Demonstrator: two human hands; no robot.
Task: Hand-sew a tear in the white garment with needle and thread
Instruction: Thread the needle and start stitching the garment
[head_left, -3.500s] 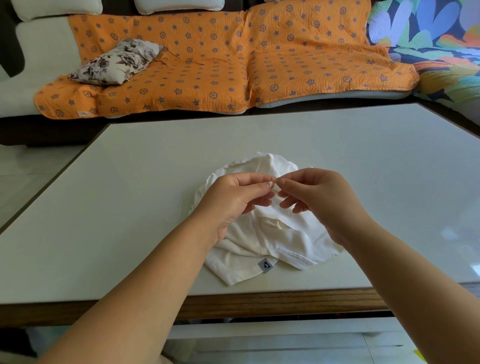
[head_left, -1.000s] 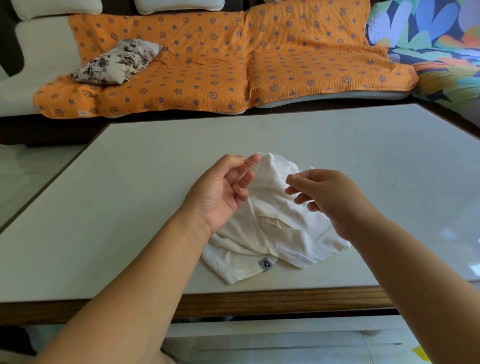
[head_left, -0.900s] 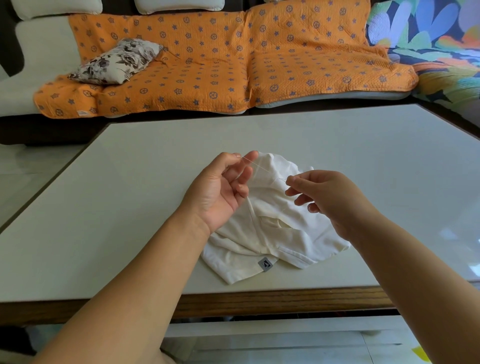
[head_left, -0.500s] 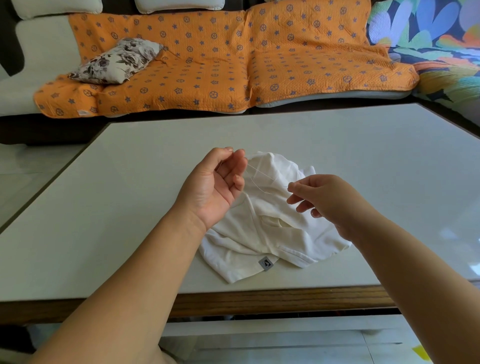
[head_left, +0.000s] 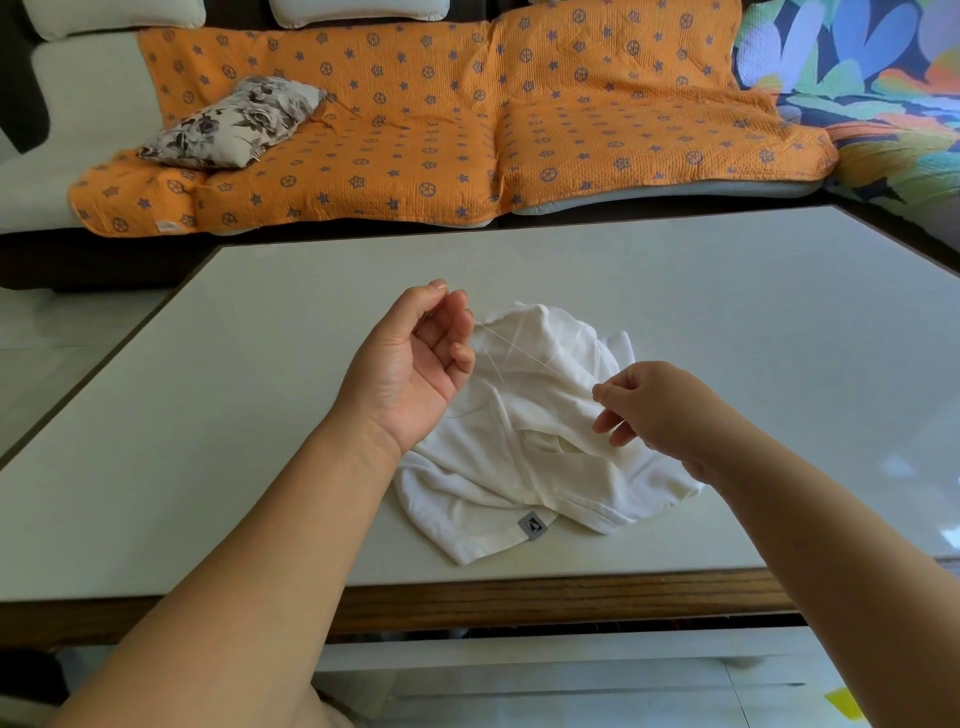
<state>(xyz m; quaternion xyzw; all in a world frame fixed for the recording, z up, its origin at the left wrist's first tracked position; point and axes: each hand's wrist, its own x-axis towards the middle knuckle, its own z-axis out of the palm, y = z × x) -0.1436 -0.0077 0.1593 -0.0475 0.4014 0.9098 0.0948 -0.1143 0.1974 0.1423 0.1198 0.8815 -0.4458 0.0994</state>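
The left hand (head_left: 410, 364) hovers palm-up, fingers curled, thumb and forefinger pinching one end of a fine pale thread (head_left: 519, 348); the thread stretches across the white garment (head_left: 493, 467) — crumpled, softly creased, a small grey label (head_left: 532, 525) at its hem — which lies on the pale table (head_left: 208, 415) near the front edge; the right hand (head_left: 660, 410) pinches the thread's other end; whether it also holds a needle I cannot tell.

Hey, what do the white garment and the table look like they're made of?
White garment: soft matte knit, probably cotton, judging by limp folds and stitched hems. Table: smooth glossy pale top reflecting light, perhaps glass or lacquer; front edge shows brown wood grain.
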